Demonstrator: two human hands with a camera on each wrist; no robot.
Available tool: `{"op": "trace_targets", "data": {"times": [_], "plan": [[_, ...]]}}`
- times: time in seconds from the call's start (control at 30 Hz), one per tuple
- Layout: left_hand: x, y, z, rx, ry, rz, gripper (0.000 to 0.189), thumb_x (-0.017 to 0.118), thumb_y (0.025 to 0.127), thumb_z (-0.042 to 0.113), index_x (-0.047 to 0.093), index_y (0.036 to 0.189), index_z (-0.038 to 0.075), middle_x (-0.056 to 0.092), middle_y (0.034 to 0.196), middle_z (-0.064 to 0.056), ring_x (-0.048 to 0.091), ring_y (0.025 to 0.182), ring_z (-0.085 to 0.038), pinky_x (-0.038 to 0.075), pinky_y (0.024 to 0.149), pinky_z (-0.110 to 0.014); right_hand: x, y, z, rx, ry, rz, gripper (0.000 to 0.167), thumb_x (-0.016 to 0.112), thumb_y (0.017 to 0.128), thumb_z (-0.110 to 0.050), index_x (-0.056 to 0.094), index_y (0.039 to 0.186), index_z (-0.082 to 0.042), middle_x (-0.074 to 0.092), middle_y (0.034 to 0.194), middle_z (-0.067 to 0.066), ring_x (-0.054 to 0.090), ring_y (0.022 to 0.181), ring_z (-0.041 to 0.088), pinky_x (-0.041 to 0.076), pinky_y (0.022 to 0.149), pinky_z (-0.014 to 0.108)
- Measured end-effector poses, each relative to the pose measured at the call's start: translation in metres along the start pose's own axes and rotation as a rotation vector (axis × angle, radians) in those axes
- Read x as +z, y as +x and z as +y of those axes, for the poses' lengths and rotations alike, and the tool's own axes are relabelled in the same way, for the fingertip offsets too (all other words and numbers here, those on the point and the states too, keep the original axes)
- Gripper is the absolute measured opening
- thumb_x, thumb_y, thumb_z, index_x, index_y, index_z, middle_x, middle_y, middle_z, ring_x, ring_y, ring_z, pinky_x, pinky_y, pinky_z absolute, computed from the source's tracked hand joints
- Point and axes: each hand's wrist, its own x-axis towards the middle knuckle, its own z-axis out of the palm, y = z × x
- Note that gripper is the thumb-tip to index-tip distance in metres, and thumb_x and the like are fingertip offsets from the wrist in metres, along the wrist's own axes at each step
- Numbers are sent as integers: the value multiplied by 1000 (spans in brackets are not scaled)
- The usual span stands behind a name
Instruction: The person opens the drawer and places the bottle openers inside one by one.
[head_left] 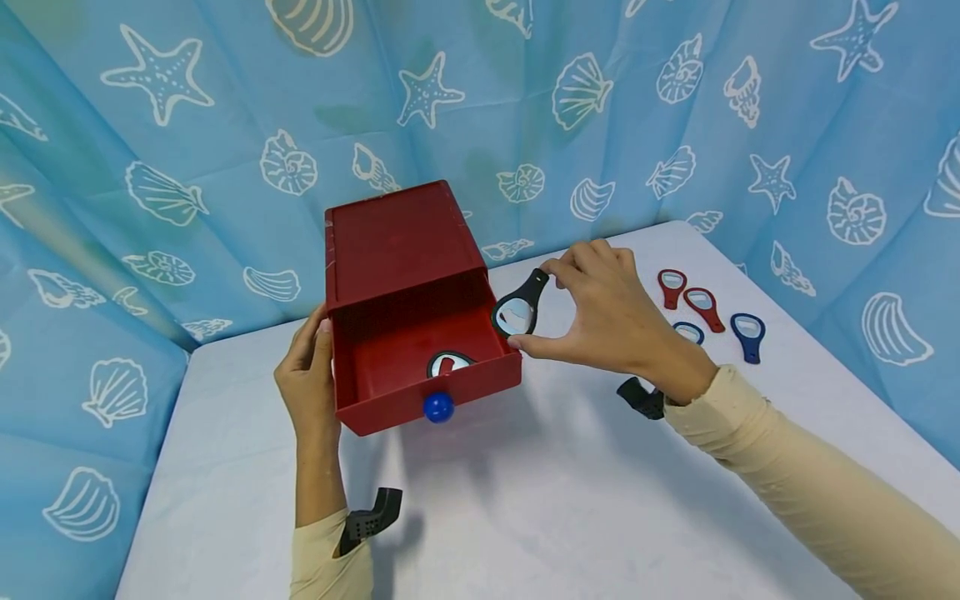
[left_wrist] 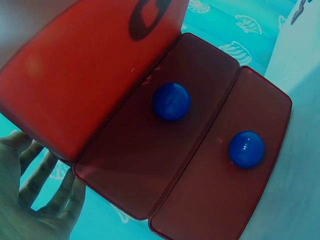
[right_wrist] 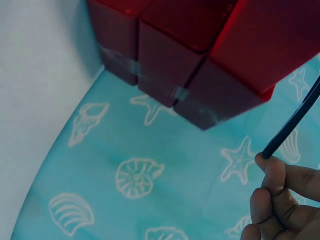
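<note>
Pinches black teardrop-shaped bottle opener [head_left: 530, 293] end-to-end in right hand [head_left: 603, 308], likely for tilt control. Likely steadies red plastic cabinet [head_left: 405, 246] with loosely spread left hand [head_left: 307, 375].

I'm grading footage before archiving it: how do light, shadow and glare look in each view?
Head: bright, with soft shadows on the table; left wrist: white glints on the bottom knob, a dark silhouette on the drawer; right wrist: dimmer, the box mostly in shade.

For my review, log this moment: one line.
right hand: pinches black teardrop bottle opener; left hand: touches red plastic cabinet; red top drawer: open
</note>
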Motion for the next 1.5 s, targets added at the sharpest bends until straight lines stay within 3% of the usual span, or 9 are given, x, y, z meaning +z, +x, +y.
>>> {"op": "trace_targets", "data": {"times": [0.4, 0.57, 0.73, 1.0, 1.23, 1.37, 1.5], "plan": [[-1, 2, 0, 0, -30, 12, 34, 61, 101, 23, 66, 134, 16, 64, 133, -6, 57, 122, -24, 54, 93, -25, 12, 18, -28, -14, 39, -72, 84, 78, 68, -69, 67, 122, -5, 51, 99, 3, 43, 99, 20, 32, 84, 46], [-1, 2, -1, -2, -11, 12, 34, 62, 101, 23, 66, 134, 19, 63, 134, -5, 57, 122, -24, 54, 93, -26, 12, 17, -33, 1, 127, -122, 91, 79, 70, -68, 63, 134, -6, 50, 101, 0, 42, 102, 16, 31, 87, 45], [-2, 1, 0, -2, -11, 12, 34, 61, 101, 23, 66, 135, 18, 63, 134, -5, 57, 123, -24, 54, 93, -26, 8, 9, -31, -19, 190, -126, 84, 81, 72, -62, 63, 135, -9, 52, 107, 0, 43, 106, 16, 31, 87, 45], [-3, 3, -3, 7, -29, 0, 35, 60, 102, 21, 64, 136, 14, 62, 135, -7, 56, 124, -25, 53, 95, -26, 11, -18, -23, -104, 297, 15, 58, 89, 75, -35, 69, 122, -7, 56, 103, 1, 47, 104, 18, 33, 89, 48], [-2, 3, -3, 3, -29, 5, 35, 59, 102, 20, 64, 136, 13, 62, 135, -6, 57, 123, -25, 53, 94, -26, 24, -42, -21, -173, 329, 135, 43, 88, 77, -17, 72, 115, -7, 59, 98, 2, 51, 102, 19, 37, 85, 43], [-1, 2, -2, -4, -24, 4, 35, 59, 102, 22, 64, 136, 15, 62, 135, -6, 56, 123, -25, 53, 93, -25, 32, -47, -23, -170, 370, 181, 29, 82, 85, -19, 73, 110, -7, 61, 97, 2, 54, 99, 20, 37, 83, 42], [2, 1, -4, -4, -33, 7, 35, 60, 102, 22, 64, 136, 14, 63, 134, -6, 56, 123, -25, 55, 91, -24, 37, -51, -27, -126, 407, 231, 27, 84, 82, -12, 75, 107, -8, 62, 94, 2, 56, 95, 20, 37, 81, 41]]}}
